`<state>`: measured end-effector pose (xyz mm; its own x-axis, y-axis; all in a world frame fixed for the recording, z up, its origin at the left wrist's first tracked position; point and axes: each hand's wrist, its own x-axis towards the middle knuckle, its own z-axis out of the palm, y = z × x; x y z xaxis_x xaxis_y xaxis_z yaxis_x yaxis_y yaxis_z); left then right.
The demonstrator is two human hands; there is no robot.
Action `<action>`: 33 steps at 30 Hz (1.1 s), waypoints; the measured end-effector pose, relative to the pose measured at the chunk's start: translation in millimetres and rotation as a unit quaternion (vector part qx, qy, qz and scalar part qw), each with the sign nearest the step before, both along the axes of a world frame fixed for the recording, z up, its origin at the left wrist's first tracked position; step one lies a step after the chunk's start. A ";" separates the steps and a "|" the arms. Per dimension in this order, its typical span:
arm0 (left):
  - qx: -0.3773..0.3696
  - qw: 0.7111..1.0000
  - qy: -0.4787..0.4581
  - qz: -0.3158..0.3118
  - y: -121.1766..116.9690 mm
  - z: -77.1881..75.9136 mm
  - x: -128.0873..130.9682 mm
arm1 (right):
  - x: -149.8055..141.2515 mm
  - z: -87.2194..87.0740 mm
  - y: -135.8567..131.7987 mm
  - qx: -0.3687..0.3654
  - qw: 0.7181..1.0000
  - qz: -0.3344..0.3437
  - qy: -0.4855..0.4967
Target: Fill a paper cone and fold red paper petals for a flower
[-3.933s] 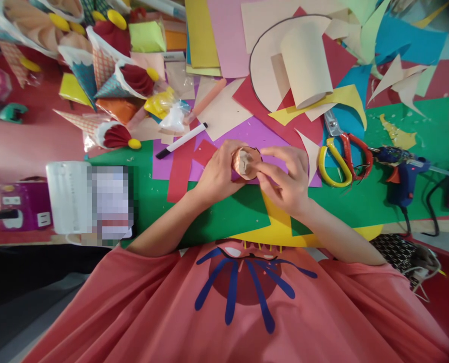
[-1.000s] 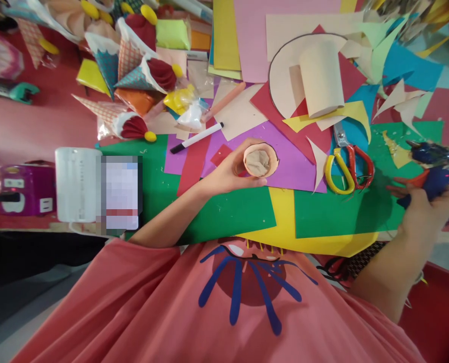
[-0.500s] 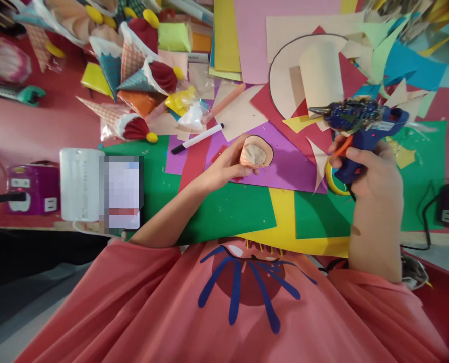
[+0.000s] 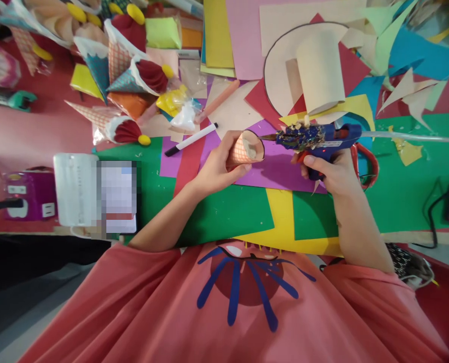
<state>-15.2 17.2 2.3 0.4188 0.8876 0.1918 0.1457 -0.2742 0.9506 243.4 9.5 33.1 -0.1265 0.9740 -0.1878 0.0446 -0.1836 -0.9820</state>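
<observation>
My left hand point(image 4: 218, 164) is wrapped round a paper cone point(image 4: 243, 150) with an orange checked pattern. The cone's dark-edged mouth faces right, and crumpled pale paper shows inside it. In my right hand point(image 4: 328, 169) is a blue hot glue gun point(image 4: 311, 138), its body crusted with dried glue. The gun's metal tip points left and is close to the cone's rim; whether they touch I cannot tell. A clear glue stick point(image 4: 405, 135) sticks out from the back of the gun. Behind the gun lie red-handled scissors point(image 4: 371, 166), partly hidden.
Finished cones with red tops point(image 4: 124, 130) lie at the upper left. A marker point(image 4: 191, 139) rests on purple paper point(image 4: 280, 171). A cream paper cup point(image 4: 320, 75) stands behind the gun. At the left are a phone point(image 4: 120, 196), a white box point(image 4: 76, 189) and a purple power socket point(image 4: 29, 194).
The glue gun has moved left and levelled, bringing its tip to the cone's rim. My left hand has tilted the cone so its checked side shows more.
</observation>
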 end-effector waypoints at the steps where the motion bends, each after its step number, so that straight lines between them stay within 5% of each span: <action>1: 0.009 1.000 0.007 -0.001 -0.6 0.1 0.4 | -1.1 -1.6 -0.6 -0.003 1.000 0.006 -0.002; 9: -0.001 0.999 0.050 0.011 -1.7 -2.2 0.8 | 0.1 -9.4 -7.9 0.038 0.992 0.015 -0.119; 27: -0.026 0.999 -0.025 -0.006 -3.1 0.4 4.2 | 2.6 -22.6 -5.0 0.085 0.987 0.029 -0.133; 33: -0.021 0.999 -0.044 -0.018 -2.1 -0.9 3.4 | -2.6 -14.6 -4.5 0.087 0.984 0.034 -0.150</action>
